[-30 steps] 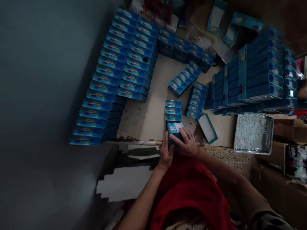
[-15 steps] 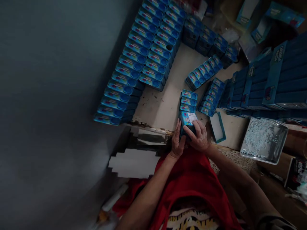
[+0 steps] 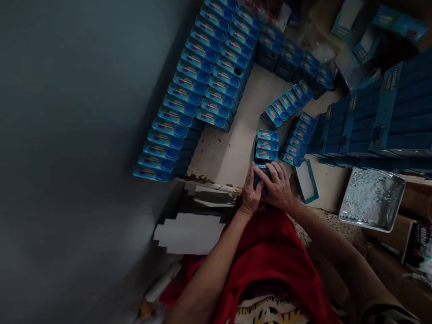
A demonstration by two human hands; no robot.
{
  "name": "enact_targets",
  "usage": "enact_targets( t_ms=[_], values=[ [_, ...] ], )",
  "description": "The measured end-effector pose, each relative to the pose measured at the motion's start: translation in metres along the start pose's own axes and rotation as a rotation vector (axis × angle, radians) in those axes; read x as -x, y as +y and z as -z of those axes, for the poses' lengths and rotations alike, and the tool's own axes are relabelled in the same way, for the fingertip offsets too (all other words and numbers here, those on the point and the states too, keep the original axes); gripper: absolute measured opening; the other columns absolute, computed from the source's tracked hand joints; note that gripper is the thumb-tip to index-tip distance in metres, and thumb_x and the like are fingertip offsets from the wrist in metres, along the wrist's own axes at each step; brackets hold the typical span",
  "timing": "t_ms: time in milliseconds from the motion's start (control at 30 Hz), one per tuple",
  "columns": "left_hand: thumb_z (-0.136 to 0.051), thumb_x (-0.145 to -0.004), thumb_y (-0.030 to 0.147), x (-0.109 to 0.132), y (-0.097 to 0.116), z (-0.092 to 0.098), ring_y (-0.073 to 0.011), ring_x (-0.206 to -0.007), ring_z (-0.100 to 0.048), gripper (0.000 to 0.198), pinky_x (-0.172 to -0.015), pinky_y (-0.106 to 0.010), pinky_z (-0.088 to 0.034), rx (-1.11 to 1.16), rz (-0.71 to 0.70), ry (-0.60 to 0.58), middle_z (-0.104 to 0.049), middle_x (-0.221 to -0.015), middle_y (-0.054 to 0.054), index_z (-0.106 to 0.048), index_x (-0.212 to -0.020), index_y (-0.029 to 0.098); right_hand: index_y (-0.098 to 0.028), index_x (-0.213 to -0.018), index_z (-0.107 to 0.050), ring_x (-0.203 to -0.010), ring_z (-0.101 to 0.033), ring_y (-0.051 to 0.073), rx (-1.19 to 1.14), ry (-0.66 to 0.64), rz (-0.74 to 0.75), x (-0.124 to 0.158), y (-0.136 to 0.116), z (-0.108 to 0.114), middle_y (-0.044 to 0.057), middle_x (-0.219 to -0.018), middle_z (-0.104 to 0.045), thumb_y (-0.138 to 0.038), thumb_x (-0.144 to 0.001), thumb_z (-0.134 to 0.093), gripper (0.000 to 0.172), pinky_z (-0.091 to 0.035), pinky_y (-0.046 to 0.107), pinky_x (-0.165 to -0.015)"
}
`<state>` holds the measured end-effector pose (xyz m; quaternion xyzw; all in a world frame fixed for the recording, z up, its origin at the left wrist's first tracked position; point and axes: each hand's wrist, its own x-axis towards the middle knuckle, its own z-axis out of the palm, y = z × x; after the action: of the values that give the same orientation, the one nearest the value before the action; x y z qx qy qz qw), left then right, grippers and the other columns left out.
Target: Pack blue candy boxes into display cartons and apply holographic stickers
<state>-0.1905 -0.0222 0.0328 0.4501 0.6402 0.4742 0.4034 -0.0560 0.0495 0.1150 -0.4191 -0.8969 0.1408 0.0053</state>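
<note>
Blue box sits at the near edge of the table, clasped from both sides. The left hand grips its left wall and the right hand closes over its top, which seems to keep it square and in line with the row of three boxes touching its far side. Long stacks lie window-up along the left, probably for order. Large cartons on the right carry white vertical lettering, too blurred to read. An open lid and a metal tray of small pellets lie at the right, within reach. The box labels cannot be read.
</note>
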Motion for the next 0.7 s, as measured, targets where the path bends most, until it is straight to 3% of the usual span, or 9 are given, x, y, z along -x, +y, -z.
enact_targets(
  t_ms=[133,200,300,467,533,600,700],
  values=[
    [-0.043,-0.11,0.055,-0.015,-0.005,-0.01,-0.0287,-0.166,-0.032,0.065,-0.137,-0.05,-0.027,-0.068,0.065,0.066,-0.041,-0.174,-0.015,-0.044,-0.167,0.022,-0.027,-0.173,-0.034,-0.169,-0.008,0.046,0.018,-0.094,0.009,-0.011,0.012,-0.001,0.015,-0.182,-0.019,-0.055,-0.093,-0.07,0.092,-0.005,0.073,-0.133],
    [-0.042,-0.11,0.057,-0.019,-0.009,-0.017,-0.0309,-0.167,-0.027,0.066,-0.137,-0.053,-0.024,-0.115,0.067,0.123,-0.041,-0.173,-0.019,-0.049,-0.162,0.018,-0.027,-0.173,-0.033,-0.17,-0.006,0.045,0.016,-0.139,-0.002,-0.012,0.017,-0.008,0.016,-0.183,-0.016,-0.054,-0.094,-0.071,0.092,-0.004,0.073,-0.133],
    [-0.039,-0.109,0.061,-0.022,-0.011,-0.023,-0.0322,-0.164,-0.035,0.069,-0.135,-0.054,-0.027,-0.128,0.077,0.151,-0.047,-0.167,-0.023,-0.053,-0.158,0.015,-0.026,-0.173,-0.034,-0.17,-0.009,0.044,0.007,-0.158,-0.016,-0.012,0.018,-0.011,0.019,-0.183,-0.014,-0.056,-0.094,-0.072,0.093,-0.003,0.072,-0.133],
    [-0.056,-0.1,0.071,-0.009,-0.003,-0.01,-0.0345,-0.159,-0.041,0.081,-0.134,-0.054,-0.029,-0.031,0.213,0.164,-0.047,-0.165,-0.024,-0.046,-0.159,0.018,-0.023,-0.17,-0.039,-0.169,-0.01,0.046,-0.078,-0.132,0.042,-0.012,0.021,0.01,0.023,-0.181,-0.016,-0.065,-0.085,-0.081,0.104,-0.01,0.074,-0.131],
    [-0.073,-0.092,0.066,0.011,0.005,-0.003,-0.035,-0.159,-0.041,0.086,-0.134,-0.053,-0.028,0.018,0.268,0.198,-0.045,-0.167,-0.024,-0.044,-0.16,0.02,-0.023,-0.165,-0.048,-0.168,-0.021,0.042,-0.189,-0.061,-0.018,-0.01,0.03,0.023,0.021,-0.179,-0.027,-0.063,-0.087,-0.081,0.093,-0.02,0.068,-0.133],
    [-0.084,-0.085,0.057,0.034,0.013,-0.003,-0.0351,-0.157,-0.045,0.09,-0.133,-0.053,-0.032,0.082,0.348,0.242,-0.046,-0.165,-0.023,-0.044,-0.157,0.022,-0.024,-0.155,-0.06,-0.16,-0.042,0.034,-0.323,0.087,-0.185,-0.005,0.046,0.033,0.018,-0.169,-0.047,-0.053,-0.094,-0.076,0.069,-0.036,0.056,-0.13],
    [-0.093,-0.078,0.041,0.059,0.022,-0.02,-0.0319,-0.141,-0.062,0.083,-0.124,-0.053,-0.046,0.248,0.604,0.378,-0.06,-0.15,-0.018,-0.049,-0.147,0.027,-0.024,-0.133,-0.074,-0.134,-0.067,0.026,-0.458,0.332,-0.456,0.001,0.074,0.044,0.014,-0.14,-0.072,-0.041,-0.102,-0.066,0.036,-0.053,0.046,-0.116]
  ],
)
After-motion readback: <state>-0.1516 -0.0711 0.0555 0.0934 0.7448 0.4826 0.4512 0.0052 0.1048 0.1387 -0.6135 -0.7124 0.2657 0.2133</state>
